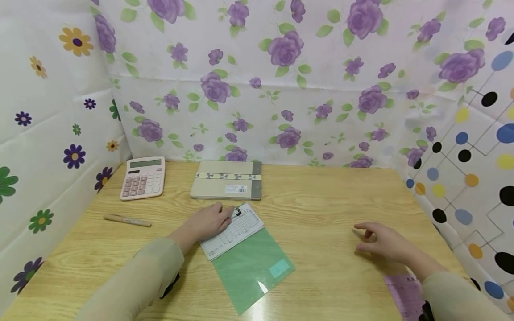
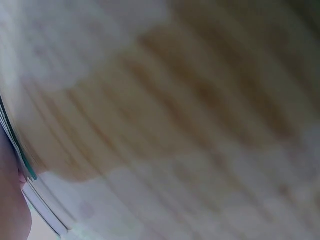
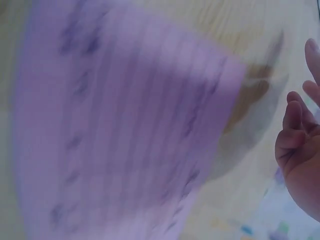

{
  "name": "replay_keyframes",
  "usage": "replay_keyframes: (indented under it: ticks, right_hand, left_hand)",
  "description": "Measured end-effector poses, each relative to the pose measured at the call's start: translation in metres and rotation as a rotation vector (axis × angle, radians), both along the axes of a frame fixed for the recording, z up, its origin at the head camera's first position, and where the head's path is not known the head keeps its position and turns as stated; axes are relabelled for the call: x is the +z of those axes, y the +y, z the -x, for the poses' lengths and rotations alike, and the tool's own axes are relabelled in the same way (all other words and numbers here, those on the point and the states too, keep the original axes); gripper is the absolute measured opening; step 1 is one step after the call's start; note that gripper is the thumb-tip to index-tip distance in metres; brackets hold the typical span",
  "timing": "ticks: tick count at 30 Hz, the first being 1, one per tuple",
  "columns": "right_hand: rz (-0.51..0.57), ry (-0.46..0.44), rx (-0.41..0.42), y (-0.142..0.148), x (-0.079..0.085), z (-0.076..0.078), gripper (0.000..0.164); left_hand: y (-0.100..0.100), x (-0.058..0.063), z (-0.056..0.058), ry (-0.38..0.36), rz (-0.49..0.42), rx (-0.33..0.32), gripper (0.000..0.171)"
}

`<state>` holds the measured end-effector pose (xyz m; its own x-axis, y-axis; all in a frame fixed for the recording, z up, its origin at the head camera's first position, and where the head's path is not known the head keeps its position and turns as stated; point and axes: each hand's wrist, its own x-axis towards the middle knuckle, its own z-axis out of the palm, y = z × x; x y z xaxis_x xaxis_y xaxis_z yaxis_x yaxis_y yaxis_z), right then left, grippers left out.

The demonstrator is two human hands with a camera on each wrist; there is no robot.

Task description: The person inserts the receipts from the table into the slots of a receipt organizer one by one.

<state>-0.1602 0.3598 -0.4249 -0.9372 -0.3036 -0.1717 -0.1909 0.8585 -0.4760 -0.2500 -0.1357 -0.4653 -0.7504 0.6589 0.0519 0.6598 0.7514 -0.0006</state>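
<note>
My left hand [image 1: 210,223] rests on a stack of white printed sheets [image 1: 238,232], its fingertips at a small black clip [image 1: 238,212] on the sheets' edge. Beneath the sheets sticks out a translucent green folder [image 1: 253,272] bearing a pale blue label. In the left wrist view, the layered green edge [image 2: 20,157] appears beside part of that hand. My right hand [image 1: 381,243], fingers loosely bent and holding nothing, hovers over the right side of the table. Partly under the right forearm lies a lined pink sheet [image 1: 403,292], large and blurred in the right wrist view.
At the back left stands a pale pink calculator [image 1: 143,178]. A tan notebook [image 1: 221,167] with a grey spine and patterned band lies beyond the folder. Left of the left hand is a tan pen [image 1: 127,220]. Patterned cloths [image 1: 321,89] border the wooden table [image 1: 317,196].
</note>
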Motion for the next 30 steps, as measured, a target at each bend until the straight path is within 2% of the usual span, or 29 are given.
replay_keyframes:
  ticks: [8, 13, 17, 24, 30]
  right_hand:
    - [-0.05, -0.004, -0.005, 0.039, -0.002, -0.019, 0.071]
    - [-0.05, -0.03, 0.032, 0.056, -0.006, -0.028, 0.08]
    - [-0.049, -0.048, 0.062, 0.062, -0.011, -0.028, 0.087]
    - [-0.102, -0.023, 0.083, 0.06, -0.012, -0.024, 0.092]
    - [-0.078, -0.046, 0.09, 0.063, -0.011, -0.026, 0.094]
  left_hand:
    - [-0.002, -0.001, 0.0, 0.044, -0.017, -0.029, 0.044]
    - [-0.001, -0.003, 0.0, 0.058, -0.014, -0.039, 0.043]
    - [0.0, -0.003, 0.001, 0.069, -0.014, -0.038, 0.043]
    - [-0.002, -0.003, 0.001, 0.059, -0.007, -0.025, 0.045]
    - [-0.002, -0.004, 0.001, 0.046, -0.013, -0.023, 0.045]
